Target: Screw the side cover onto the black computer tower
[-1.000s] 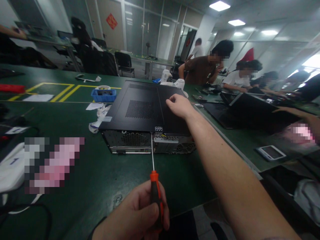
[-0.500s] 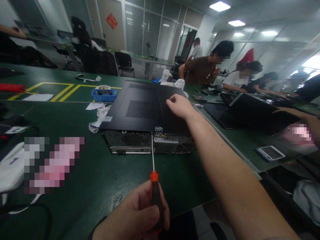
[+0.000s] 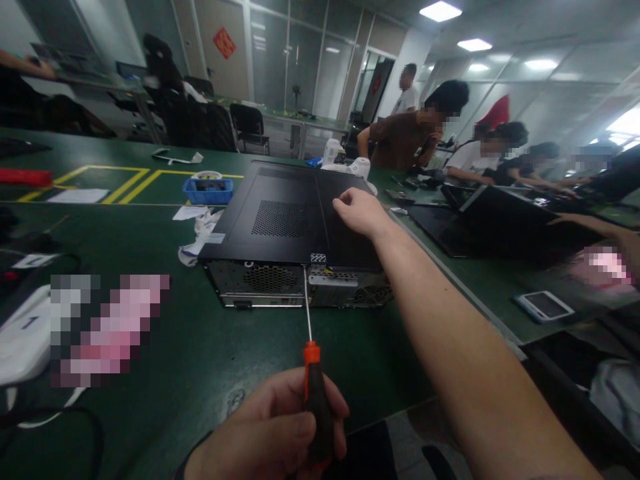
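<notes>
A black desktop computer case [image 3: 280, 220] lies flat on the green table [image 3: 165, 347], its rear panel facing me. My left hand [image 3: 270, 433] is closed round the orange and black handle of a screwdriver [image 3: 313, 373]. The screwdriver's thin shaft reaches up to the top edge of the rear panel, its tip at a small tab there. My right hand [image 3: 359, 212] rests palm down on the case's top cover near its right side, fingers curled over the cover.
A blue tray [image 3: 207, 190] and white scraps lie behind the case on the left. White devices sit at the left edge. A phone [image 3: 544, 305] lies at right. Other people work on laptops at the far right. Yellow lines mark the table.
My left hand and the screwdriver handle have dropped slightly lower in view. The right hand and the case stay where they were.
</notes>
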Demonstrator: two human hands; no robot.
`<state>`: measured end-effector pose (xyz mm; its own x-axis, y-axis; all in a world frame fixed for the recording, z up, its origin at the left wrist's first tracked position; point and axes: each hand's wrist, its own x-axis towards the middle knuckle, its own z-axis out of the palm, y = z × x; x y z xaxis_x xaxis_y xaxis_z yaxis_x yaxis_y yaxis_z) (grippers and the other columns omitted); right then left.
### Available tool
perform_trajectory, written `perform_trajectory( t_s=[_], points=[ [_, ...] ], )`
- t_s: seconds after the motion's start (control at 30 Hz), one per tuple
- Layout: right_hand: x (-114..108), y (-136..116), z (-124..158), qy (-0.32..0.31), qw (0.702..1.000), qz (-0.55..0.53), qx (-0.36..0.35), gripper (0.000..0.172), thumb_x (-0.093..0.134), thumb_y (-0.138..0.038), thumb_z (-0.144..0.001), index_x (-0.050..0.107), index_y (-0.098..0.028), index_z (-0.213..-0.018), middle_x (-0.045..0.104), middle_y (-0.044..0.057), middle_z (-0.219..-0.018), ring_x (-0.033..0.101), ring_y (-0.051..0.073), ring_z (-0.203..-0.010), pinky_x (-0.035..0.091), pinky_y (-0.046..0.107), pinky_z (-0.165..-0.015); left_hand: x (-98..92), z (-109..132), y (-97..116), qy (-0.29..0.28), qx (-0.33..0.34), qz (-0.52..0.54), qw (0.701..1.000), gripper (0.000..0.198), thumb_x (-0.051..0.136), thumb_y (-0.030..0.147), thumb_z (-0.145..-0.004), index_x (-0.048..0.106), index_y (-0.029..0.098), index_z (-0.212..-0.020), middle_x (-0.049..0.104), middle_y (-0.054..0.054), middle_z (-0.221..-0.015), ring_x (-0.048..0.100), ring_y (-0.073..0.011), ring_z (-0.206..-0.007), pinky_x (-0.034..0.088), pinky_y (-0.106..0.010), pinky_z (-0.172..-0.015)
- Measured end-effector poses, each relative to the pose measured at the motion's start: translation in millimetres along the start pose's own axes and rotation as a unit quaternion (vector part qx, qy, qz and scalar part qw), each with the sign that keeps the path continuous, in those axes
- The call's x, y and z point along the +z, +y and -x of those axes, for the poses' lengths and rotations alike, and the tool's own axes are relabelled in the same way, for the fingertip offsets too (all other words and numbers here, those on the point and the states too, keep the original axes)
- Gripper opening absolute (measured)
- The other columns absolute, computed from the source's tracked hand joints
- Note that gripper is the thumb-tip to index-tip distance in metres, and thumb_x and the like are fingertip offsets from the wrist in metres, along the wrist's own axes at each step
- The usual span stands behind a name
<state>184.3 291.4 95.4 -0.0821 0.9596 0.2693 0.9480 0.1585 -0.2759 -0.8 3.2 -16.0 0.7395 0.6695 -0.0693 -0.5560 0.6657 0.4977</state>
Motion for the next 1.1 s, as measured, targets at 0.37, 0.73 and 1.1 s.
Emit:
perform_trajectory(
  t_s=[0.37,0.73,1.1],
  points=[
    [-0.5,0.2,-0.4,-0.002,1.0,0.0,-0.006,0.033,0.055,-0.041,-0.098,0.073,-0.018,-0.113,0.074,0.015,-0.124,0.068,0.031,-0.117,0.051,0.045,-0.105,-4.1,-5.3,-7.0,0.007,0.045,-0.07,0.996,0.049,0.089,0.054,-0.078,0.058,0.019,-0.093,0.066,0.001,-0.077,0.048,-0.0012,-0.048,0.034,-0.011,-0.045],
    [0.6,0.3,-1.1,0.001,1.0,0.001,-0.005,0.034,0.055,-0.042,-0.099,0.073,-0.017,-0.114,0.074,0.015,-0.124,0.068,0.031,-0.117,0.051,0.044,-0.105,0.9,-0.3,-2.6,-0.016,0.007,-0.009,1.0,0.039,0.084,0.047,-0.087,0.071,0.017,-0.109,0.072,-0.002,-0.082,0.06,-0.0043,-0.057,0.043,-0.014,-0.055],
    [-0.4,0.7,-0.9,-0.001,1.0,0.001,-0.001,0.034,0.055,-0.043,-0.098,0.072,-0.018,-0.115,0.074,0.015,-0.124,0.068,0.031,-0.116,0.051,0.044,-0.103,1.9,-4.1,-3.0,-0.005,0.041,-0.054,0.998,0.044,0.084,0.052,-0.085,0.058,0.02,-0.098,0.07,0.0,-0.077,0.049,-0.0008,-0.046,0.032,-0.012,-0.047]
  ],
)
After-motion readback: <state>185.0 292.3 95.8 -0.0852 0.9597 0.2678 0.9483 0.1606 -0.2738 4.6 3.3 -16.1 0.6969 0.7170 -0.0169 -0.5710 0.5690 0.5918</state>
